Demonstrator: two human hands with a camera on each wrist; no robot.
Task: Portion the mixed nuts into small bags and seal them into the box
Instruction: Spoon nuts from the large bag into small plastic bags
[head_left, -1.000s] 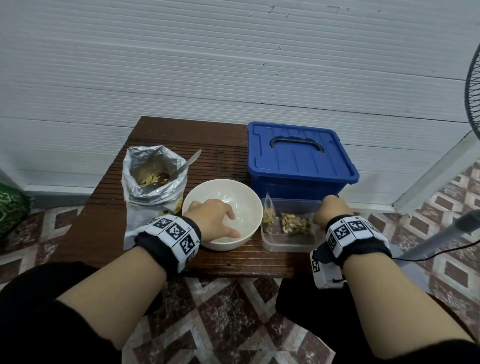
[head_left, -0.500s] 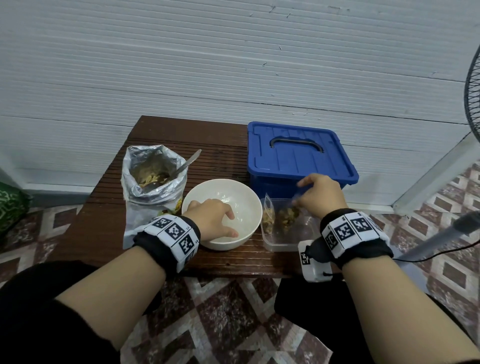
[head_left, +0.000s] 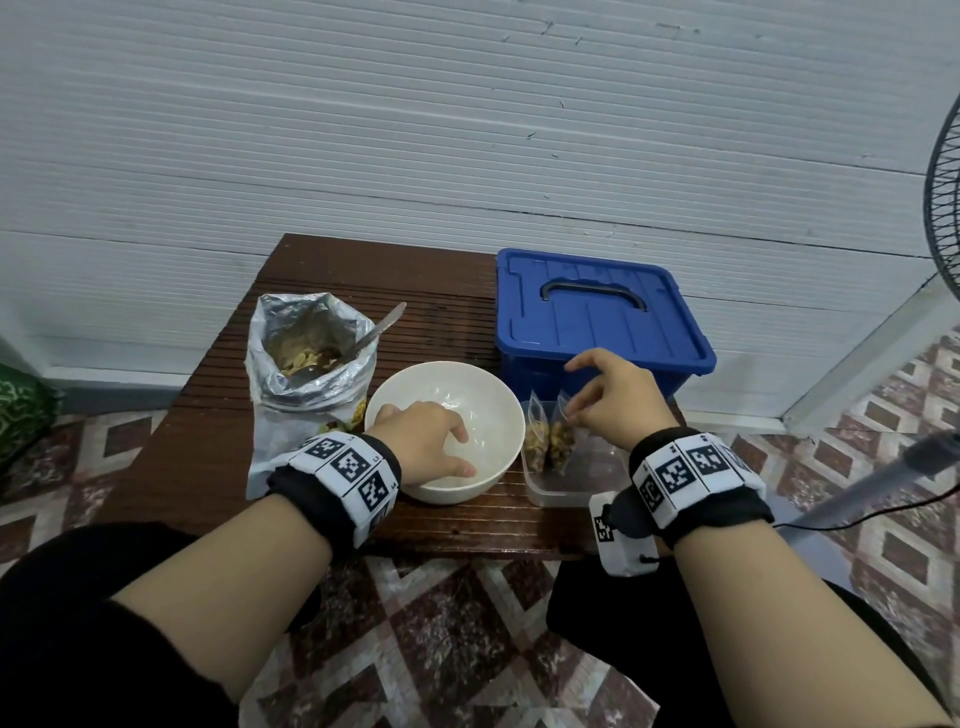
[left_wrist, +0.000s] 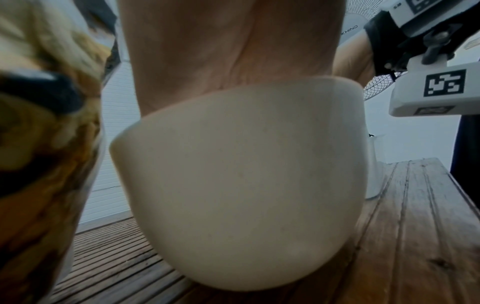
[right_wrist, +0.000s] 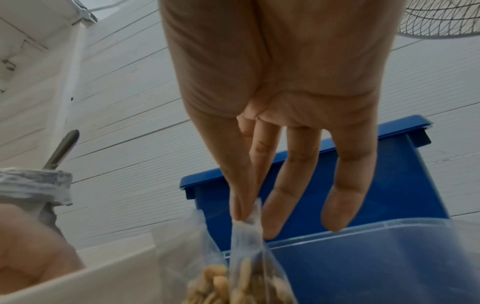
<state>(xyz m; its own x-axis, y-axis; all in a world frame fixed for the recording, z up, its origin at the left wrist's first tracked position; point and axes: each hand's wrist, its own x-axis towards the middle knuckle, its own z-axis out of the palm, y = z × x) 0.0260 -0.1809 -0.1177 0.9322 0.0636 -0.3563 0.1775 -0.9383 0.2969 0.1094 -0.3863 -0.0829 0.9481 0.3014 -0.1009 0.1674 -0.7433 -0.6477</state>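
**Second nut bag held upright in the clear tub**

In front of the blue box (head_left: 597, 317), my right hand (head_left: 618, 400) pinches the top of a small bag of nuts (head_left: 562, 439) between thumb and forefinger, other fingers (right_wrist: 348, 185) hanging straight. The bag stands in the clear tub (head_left: 571, 491), touching another filled bag (head_left: 537, 436). Left of the box, my left hand (head_left: 423, 441) lies on the white bowl (head_left: 488, 415), fingers loose inside the rim. Further left on the counter (head_left: 208, 457) stands the open foil pouch (head_left: 306, 364), spoon (head_left: 382, 327) inside.
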